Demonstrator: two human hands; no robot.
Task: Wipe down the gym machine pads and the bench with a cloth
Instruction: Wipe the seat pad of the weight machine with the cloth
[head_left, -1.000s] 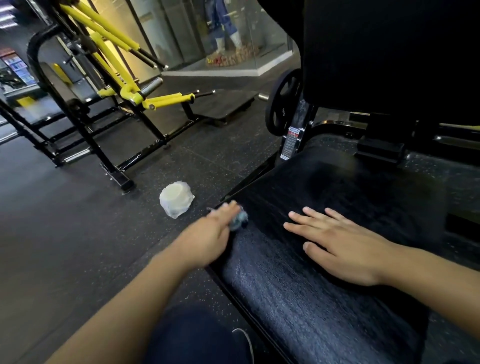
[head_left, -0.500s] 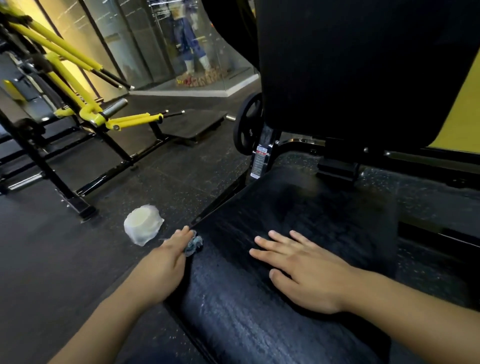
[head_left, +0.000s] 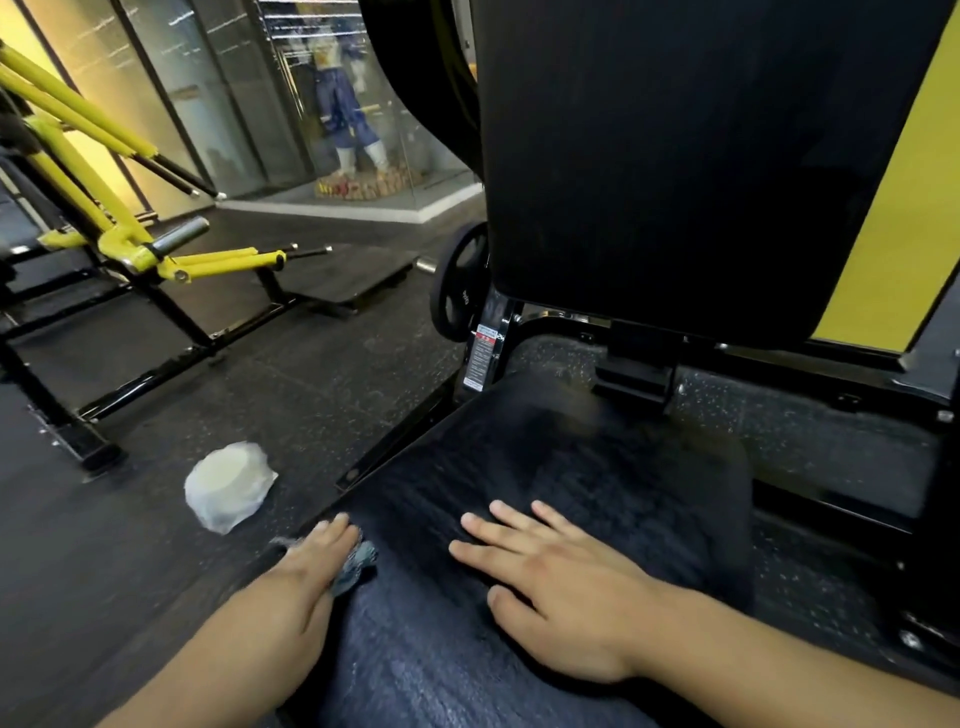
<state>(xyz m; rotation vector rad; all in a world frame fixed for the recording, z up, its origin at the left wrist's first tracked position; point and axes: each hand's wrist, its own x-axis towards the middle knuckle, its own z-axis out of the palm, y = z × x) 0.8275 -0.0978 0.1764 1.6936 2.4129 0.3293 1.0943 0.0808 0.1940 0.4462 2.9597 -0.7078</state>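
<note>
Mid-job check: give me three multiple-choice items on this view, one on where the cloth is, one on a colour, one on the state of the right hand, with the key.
1. Where is the cloth?
A. Under the left hand at the seat pad's left edge
B. On the floor by the yellow machine
C. Draped over the back pad

2. What colour are the arms of the machine at left?
A. Red
B. Yellow
C. Blue

3. How is the right hand?
A. Gripping the cloth
B. Lifted off the pad
C. Flat on the seat pad, fingers straight

Key: 1 A, the cloth peeks out beneath the left fingers at the pad edge. 2 B, its tubes are plainly yellow. 3 C, the palm lies on the pad with fingers spread and holds nothing.
</note>
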